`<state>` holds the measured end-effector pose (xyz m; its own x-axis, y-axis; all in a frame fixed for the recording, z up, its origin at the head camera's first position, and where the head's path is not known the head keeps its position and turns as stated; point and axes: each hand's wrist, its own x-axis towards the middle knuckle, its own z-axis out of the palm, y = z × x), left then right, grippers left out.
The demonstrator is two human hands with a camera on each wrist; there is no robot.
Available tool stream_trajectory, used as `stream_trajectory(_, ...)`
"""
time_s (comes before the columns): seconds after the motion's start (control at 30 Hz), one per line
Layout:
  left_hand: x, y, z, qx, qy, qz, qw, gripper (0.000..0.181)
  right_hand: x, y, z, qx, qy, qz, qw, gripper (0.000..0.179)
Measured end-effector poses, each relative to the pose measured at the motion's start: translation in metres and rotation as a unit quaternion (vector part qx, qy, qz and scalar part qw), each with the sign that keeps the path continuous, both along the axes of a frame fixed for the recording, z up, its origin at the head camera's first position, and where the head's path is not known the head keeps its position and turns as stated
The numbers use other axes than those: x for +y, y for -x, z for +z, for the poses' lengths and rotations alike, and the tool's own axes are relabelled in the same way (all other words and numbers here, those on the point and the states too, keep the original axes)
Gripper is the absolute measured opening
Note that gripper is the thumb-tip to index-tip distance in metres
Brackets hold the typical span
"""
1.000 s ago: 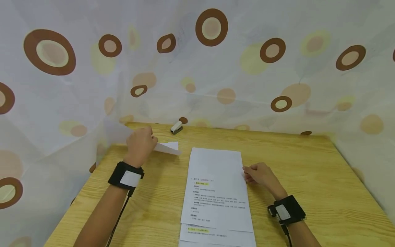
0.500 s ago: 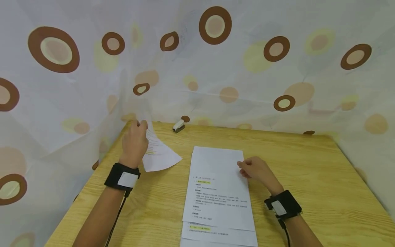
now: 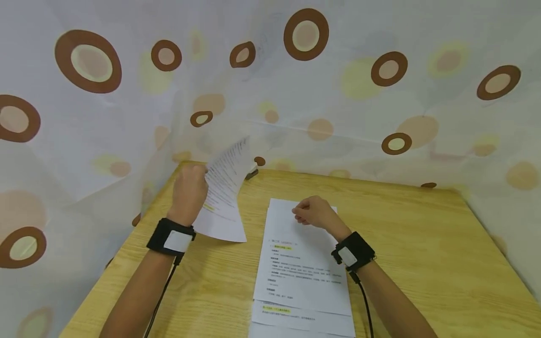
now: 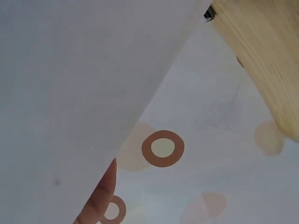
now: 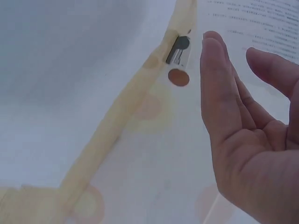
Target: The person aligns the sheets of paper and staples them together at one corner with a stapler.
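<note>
My left hand [image 3: 189, 190] pinches a printed sheet of paper [image 3: 224, 192] at its left edge. The sheet stands up off the table, curved, with lines of text and a yellow highlight facing me. The left wrist view is largely filled by the sheet's blank side [image 4: 88, 79], and a finger [image 4: 103, 189] shows at its edge. Over the top part of a stack of printed papers [image 3: 302, 277] hovers my right hand [image 3: 314, 213]. Its thumb and bent fingers are apart in the right wrist view, holding nothing.
Behind the raised sheet, a small stapler [image 3: 251, 174] lies near the back edge of the wooden table [image 3: 405, 244], partly covered. A white cloth with brown rings [image 3: 270, 84] hangs close behind and beside the table. Cables run from both wrist straps.
The left hand has turned the sheet upright so its print faces me, and its top has swung right. The right hand has moved left and away from me, from the stack's right edge to over it.
</note>
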<state>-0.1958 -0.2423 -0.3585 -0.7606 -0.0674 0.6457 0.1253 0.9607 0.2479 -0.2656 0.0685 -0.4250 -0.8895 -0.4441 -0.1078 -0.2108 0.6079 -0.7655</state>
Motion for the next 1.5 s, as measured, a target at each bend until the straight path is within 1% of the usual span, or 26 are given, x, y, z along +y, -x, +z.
stream_trajectory(0.07, 0.002, -0.001, 0.002, -0.006, 0.001, -0.009, 0.9999, 0.024, -0.012, 0.006, -0.001, -0.025, 0.021, 0.011, 0.9994, 0.028)
stream_trajectory(0.13, 0.004, -0.003, 0.004, -0.005, -0.003, -0.022, 0.9997, 0.026, -0.023, 0.011, -0.002, -0.063, 0.049, 0.018, 0.9967, 0.029)
stream_trajectory(0.2, 0.006, -0.005, 0.007, 0.0, -0.009, -0.036, 0.9993, 0.026, -0.032, 0.016, -0.003, -0.096, 0.077, 0.025, 0.992, 0.03)
stream_trajectory(0.27, 0.009, -0.008, 0.01, 0.008, -0.015, -0.048, 0.9987, 0.027, -0.04, 0.021, -0.007, -0.125, 0.115, 0.033, 0.985, 0.032)
stream_trajectory(0.33, 0.011, -0.01, 0.013, 0.015, -0.017, -0.059, 0.998, 0.028, -0.047, 0.026, -0.01, -0.153, 0.162, 0.041, 0.974, 0.035)
stream_trajectory(0.4, 0.014, -0.013, 0.018, 0.019, -0.015, -0.069, 0.9973, 0.028, -0.053, 0.03, -0.013, -0.182, 0.214, 0.047, 0.9585, 0.039)
stream_trajectory(0.47, 0.017, -0.017, 0.022, 0.017, -0.019, -0.077, 0.9967, 0.028, -0.058, 0.032, -0.016, -0.211, 0.26, 0.049, 0.9409, 0.041)
stream_trajectory(0.53, 0.021, -0.02, 0.026, 0.012, -0.024, -0.082, 0.9962, 0.028, -0.062, 0.034, -0.018, -0.238, 0.295, 0.042, 0.9245, 0.043)
stream_trajectory(0.57, 0.022, -0.021, 0.028, 0.011, -0.028, -0.087, 0.9958, 0.028, -0.064, 0.034, -0.019, -0.247, 0.306, 0.038, 0.9187, 0.043)
stream_trajectory(0.63, 0.024, -0.024, 0.03, 0.011, -0.037, -0.093, 0.9949, 0.028, -0.068, 0.035, -0.02, -0.262, 0.326, 0.027, 0.9082, 0.042)
stream_trajectory(0.73, 0.025, -0.028, 0.031, 0.022, -0.041, -0.105, 0.9934, 0.029, -0.074, 0.037, -0.023, -0.278, 0.347, 0.021, 0.8956, 0.038)
stream_trajectory(0.83, 0.027, -0.031, 0.034, 0.028, -0.048, -0.112, 0.9921, 0.029, -0.076, 0.042, -0.026, -0.287, 0.36, 0.015, 0.8878, 0.032)
stream_trajectory(1.0, 0.027, -0.033, 0.038, 0.016, -0.057, -0.105, 0.9927, 0.028, -0.072, 0.042, -0.026, -0.283, 0.368, 0.0, 0.886, 0.025)
stream_trajectory(1.1, 0.027, -0.03, 0.039, 0.005, -0.061, -0.101, 0.993, 0.026, -0.065, 0.041, -0.024, -0.271, 0.368, -0.008, 0.8894, 0.025)
stream_trajectory(1.3, 0.027, -0.026, 0.035, -0.021, -0.065, -0.086, 0.994, 0.02, -0.051, 0.044, -0.024, -0.256, 0.367, -0.008, 0.8943, 0.032)
stream_trajectory(1.4, 0.028, -0.025, 0.031, -0.033, -0.068, -0.092, 0.9929, 0.02, -0.043, 0.045, -0.023, -0.25, 0.359, 0.001, 0.8992, 0.032)
stream_trajectory(1.5, 0.03, -0.025, 0.029, -0.039, -0.074, -0.097, 0.9918, 0.019, -0.035, 0.044, -0.022, -0.245, 0.355, 0.011, 0.9021, 0.032)
